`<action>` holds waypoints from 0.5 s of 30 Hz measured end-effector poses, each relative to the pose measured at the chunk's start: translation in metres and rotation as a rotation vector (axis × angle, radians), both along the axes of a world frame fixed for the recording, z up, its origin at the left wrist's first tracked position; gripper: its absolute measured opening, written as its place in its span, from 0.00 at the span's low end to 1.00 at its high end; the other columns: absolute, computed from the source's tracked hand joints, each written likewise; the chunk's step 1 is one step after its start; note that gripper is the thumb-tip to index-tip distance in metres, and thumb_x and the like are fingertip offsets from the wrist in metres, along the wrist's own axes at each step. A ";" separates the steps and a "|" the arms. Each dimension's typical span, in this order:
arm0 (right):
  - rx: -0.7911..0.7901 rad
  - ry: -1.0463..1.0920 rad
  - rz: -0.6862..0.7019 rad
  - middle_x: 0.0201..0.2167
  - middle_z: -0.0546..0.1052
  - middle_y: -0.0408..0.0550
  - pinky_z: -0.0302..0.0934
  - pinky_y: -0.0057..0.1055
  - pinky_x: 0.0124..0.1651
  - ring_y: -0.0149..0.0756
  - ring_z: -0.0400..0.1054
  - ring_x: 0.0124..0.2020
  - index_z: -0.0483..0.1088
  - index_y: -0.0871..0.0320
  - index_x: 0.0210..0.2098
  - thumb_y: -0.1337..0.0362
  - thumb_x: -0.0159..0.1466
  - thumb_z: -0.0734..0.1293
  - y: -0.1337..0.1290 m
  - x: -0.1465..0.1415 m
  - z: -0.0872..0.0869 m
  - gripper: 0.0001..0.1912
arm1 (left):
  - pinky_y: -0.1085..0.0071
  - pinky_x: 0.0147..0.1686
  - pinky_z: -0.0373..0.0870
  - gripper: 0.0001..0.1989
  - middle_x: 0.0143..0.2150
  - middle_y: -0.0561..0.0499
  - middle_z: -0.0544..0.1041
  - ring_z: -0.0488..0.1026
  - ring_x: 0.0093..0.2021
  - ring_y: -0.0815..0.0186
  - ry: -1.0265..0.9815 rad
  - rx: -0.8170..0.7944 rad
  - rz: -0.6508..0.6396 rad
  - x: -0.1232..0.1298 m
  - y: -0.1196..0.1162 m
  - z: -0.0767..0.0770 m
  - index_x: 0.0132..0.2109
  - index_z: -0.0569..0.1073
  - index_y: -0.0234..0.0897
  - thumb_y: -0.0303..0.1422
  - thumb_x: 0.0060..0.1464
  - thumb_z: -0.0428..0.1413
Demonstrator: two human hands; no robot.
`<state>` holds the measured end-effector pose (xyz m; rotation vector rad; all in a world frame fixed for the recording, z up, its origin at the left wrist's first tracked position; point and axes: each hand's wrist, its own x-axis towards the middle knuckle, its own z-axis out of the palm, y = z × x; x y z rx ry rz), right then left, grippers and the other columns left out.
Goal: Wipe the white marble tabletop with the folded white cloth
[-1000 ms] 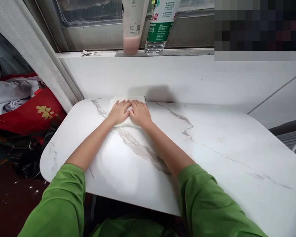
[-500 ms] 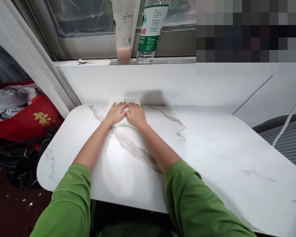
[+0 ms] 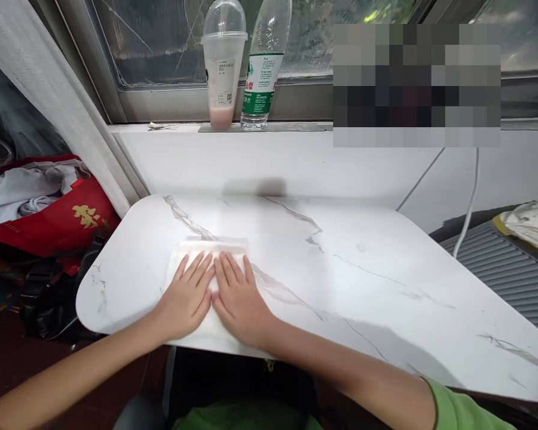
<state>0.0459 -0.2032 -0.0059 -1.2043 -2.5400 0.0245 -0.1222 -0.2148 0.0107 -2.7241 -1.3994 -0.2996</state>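
A white paper towel (image 3: 213, 246) lies flat on the white marble-patterned tabletop (image 3: 363, 275), close to its front edge. My left hand (image 3: 187, 292) presses on the towel's left part, palm down, with fingers stretched out. Beside it, my right hand (image 3: 240, 295) rests flat on the right part, its fingers spread as well. The thumbs touch or nearly touch in the middle. Much of the towel is hidden under both hands.
On the window ledge stand a domed plastic cup (image 3: 223, 77) with pink drink and a water bottle (image 3: 262, 77). A red bag (image 3: 58, 197) with cloth is at the left, beside a pale curtain (image 3: 45, 71). A white cable (image 3: 470, 203) hangs at the right.
Both hands have slid the paper towel from the table's back edge by the wall toward me, to near the front edge. The view has shifted slightly.
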 end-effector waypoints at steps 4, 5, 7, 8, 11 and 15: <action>0.027 0.025 0.093 0.66 0.53 0.64 0.37 0.56 0.66 0.53 0.40 0.68 0.50 0.74 0.65 0.62 0.67 0.52 -0.025 -0.010 0.007 0.31 | 0.52 0.66 0.43 0.27 0.70 0.42 0.48 0.41 0.69 0.58 0.002 -0.052 0.041 -0.012 -0.037 0.007 0.68 0.46 0.30 0.30 0.65 0.39; 0.023 0.024 0.116 0.66 0.53 0.64 0.37 0.57 0.66 0.53 0.41 0.68 0.50 0.74 0.65 0.62 0.67 0.52 -0.024 -0.014 0.008 0.31 | 0.52 0.66 0.44 0.27 0.70 0.42 0.48 0.41 0.69 0.59 0.003 -0.075 0.062 -0.015 -0.039 0.008 0.68 0.46 0.31 0.30 0.65 0.38; 0.010 0.014 0.142 0.65 0.54 0.65 0.38 0.57 0.65 0.55 0.43 0.67 0.51 0.75 0.64 0.61 0.67 0.52 -0.017 -0.025 0.009 0.31 | 0.53 0.66 0.44 0.26 0.69 0.43 0.50 0.43 0.69 0.60 -0.006 -0.111 0.118 -0.022 -0.034 0.008 0.68 0.47 0.32 0.30 0.65 0.38; 0.004 0.004 0.143 0.65 0.55 0.66 0.38 0.58 0.65 0.56 0.44 0.67 0.52 0.76 0.64 0.61 0.66 0.52 -0.010 -0.032 0.009 0.31 | 0.53 0.66 0.44 0.25 0.69 0.43 0.51 0.44 0.69 0.60 -0.015 -0.120 0.146 -0.026 -0.027 0.007 0.67 0.49 0.32 0.30 0.65 0.38; -0.010 -0.035 0.066 0.63 0.58 0.71 0.40 0.58 0.64 0.60 0.48 0.65 0.54 0.80 0.62 0.62 0.65 0.54 0.024 -0.060 0.008 0.32 | 0.54 0.66 0.43 0.24 0.67 0.42 0.56 0.47 0.68 0.60 -0.040 -0.122 0.191 -0.045 0.015 0.003 0.65 0.55 0.30 0.29 0.63 0.37; 0.010 -0.006 -0.066 0.60 0.60 0.75 0.43 0.54 0.62 0.61 0.52 0.63 0.55 0.83 0.60 0.63 0.64 0.55 0.095 -0.102 0.001 0.32 | 0.57 0.66 0.44 0.24 0.65 0.42 0.60 0.52 0.67 0.61 -0.057 -0.130 0.171 -0.079 0.099 -0.002 0.62 0.59 0.29 0.31 0.61 0.39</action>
